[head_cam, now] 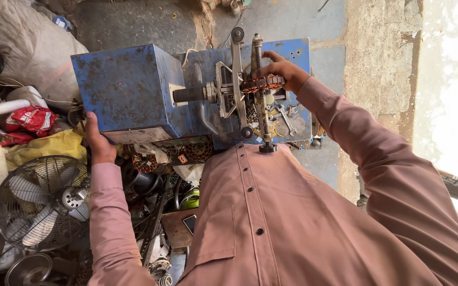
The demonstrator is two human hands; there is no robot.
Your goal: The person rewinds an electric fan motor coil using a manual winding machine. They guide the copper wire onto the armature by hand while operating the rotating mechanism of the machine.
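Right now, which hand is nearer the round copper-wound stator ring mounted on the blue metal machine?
The right hand touches the round copper-wound stator ring. The left hand is far off, at the blue metal machine's opposite corner.

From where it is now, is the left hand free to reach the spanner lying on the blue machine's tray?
Probably not easily: the left hand grips the blue housing's far side, and the clamp frame stands between it and the spanner.

This is a repair workshop for electric fans: a worn blue winding machine [128, 92] sits on rough concrete, with caged fans [41, 204], motor parts and scrap piled left.
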